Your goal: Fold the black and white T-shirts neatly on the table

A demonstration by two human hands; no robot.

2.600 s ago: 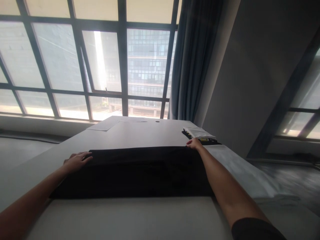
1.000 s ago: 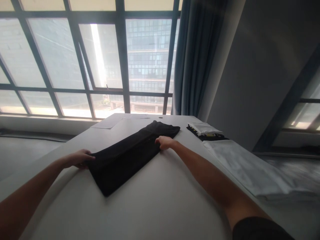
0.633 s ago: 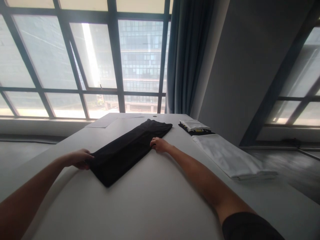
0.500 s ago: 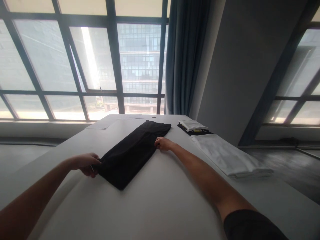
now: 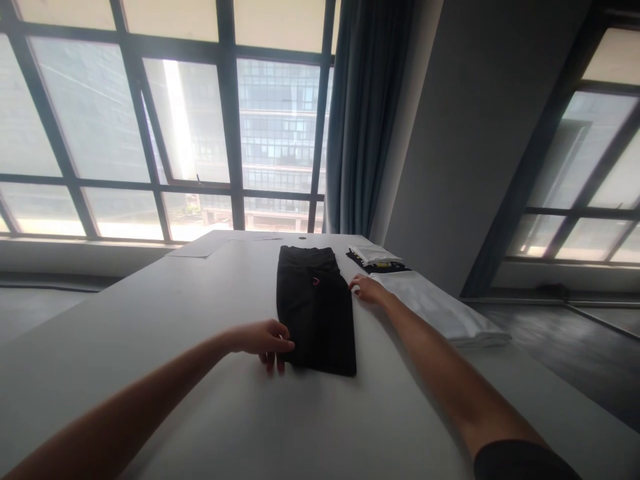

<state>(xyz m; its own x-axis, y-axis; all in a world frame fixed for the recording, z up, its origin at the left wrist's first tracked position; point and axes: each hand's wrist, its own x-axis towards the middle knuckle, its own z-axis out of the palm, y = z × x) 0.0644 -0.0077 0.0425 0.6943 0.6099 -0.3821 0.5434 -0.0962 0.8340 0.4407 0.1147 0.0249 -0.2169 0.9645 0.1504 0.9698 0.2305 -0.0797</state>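
Folded black shorts (image 5: 320, 320) lie flat on the white table in front of me, with the gathered waistband at the far end. A small red mark shows on their upper part. My left hand (image 5: 265, 341) is at the near left corner, its thumb and forefinger over the fabric edge and the other fingers spread apart beside it. At the right edge, my right hand (image 5: 367, 289) has its curled fingertips closed at the fabric; how much cloth is between them is hard to see.
On the right of the white table (image 5: 210, 413) lies a folded white cloth (image 5: 440, 307). Behind it sits a small stack of folded black and white items (image 5: 377, 255). Flat white sheets (image 5: 200, 248) rest at the far left. Windows and a blue curtain (image 5: 365, 120) stand beyond.
The shorts have turned from a slant to lying nearly straight away from me, and the red mark now shows. Both hands have moved right with them; the left hand's fingers have spread.
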